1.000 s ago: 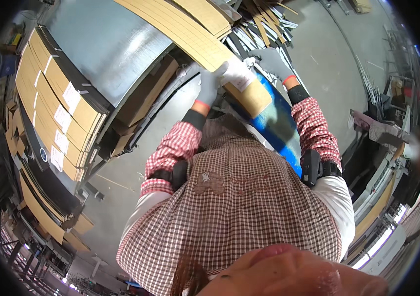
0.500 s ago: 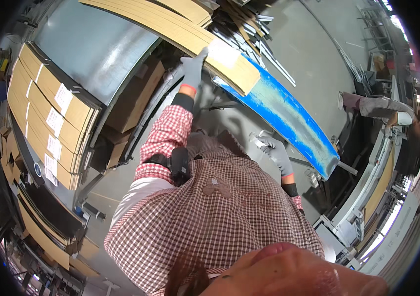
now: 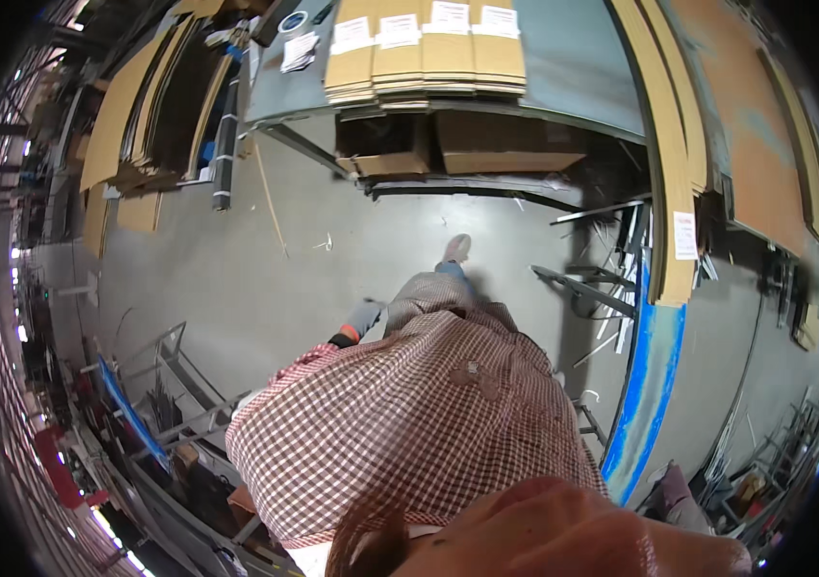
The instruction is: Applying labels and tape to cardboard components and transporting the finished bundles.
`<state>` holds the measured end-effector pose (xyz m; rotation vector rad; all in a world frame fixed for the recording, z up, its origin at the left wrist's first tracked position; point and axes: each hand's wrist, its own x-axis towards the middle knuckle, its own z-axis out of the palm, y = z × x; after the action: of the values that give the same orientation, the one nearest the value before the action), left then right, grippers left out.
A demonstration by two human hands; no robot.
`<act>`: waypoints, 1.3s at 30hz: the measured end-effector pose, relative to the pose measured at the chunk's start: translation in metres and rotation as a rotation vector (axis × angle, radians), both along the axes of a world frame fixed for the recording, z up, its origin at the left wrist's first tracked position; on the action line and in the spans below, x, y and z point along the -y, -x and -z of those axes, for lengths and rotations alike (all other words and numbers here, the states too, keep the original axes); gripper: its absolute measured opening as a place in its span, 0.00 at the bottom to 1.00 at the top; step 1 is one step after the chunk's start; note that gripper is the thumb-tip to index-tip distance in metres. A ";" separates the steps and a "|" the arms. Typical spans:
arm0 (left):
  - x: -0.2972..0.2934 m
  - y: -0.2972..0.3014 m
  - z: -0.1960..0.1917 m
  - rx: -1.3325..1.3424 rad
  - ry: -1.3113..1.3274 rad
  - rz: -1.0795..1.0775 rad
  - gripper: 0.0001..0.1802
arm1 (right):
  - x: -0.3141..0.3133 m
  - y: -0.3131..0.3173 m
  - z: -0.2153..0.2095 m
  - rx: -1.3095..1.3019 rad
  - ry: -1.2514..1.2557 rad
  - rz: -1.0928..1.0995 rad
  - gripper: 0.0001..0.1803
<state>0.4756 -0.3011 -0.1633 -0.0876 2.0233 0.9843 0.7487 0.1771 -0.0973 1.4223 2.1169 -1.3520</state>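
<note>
left hand (image 3: 362, 318): grey-gloved, low beside checked apron (image 3: 409, 404), cannot tell if fingers apart or together | right hand: out of view, fingers cannot be told | long labelled cardboard strips (image 3: 671, 178): at right, well apart from left hand, ends over blue beam (image 3: 653, 385) | four labelled cardboard stacks (image 3: 400, 62): on grey table (image 3: 578, 53)

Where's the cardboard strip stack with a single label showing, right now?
Head view, right side: the single-label cardboard stack runs alongside the right end of the grey table, its lower end overlapping the top of the narrow blue surface.
</note>
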 end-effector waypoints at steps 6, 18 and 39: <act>0.061 0.038 0.009 -0.179 0.294 0.098 0.17 | -0.032 0.142 0.058 -0.025 -0.198 -0.634 0.08; 0.011 0.483 -0.220 -1.044 -0.078 -0.106 0.18 | 0.154 0.547 -0.076 -0.618 -0.179 -0.170 0.24; -0.031 0.827 -0.174 -1.045 0.307 0.561 0.20 | 0.261 0.357 -0.088 -0.192 0.140 0.204 0.09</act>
<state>-0.3511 -0.2704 0.0105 0.9611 2.8598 0.3336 0.3914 -0.0839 -0.0091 1.5397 1.9836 -1.7418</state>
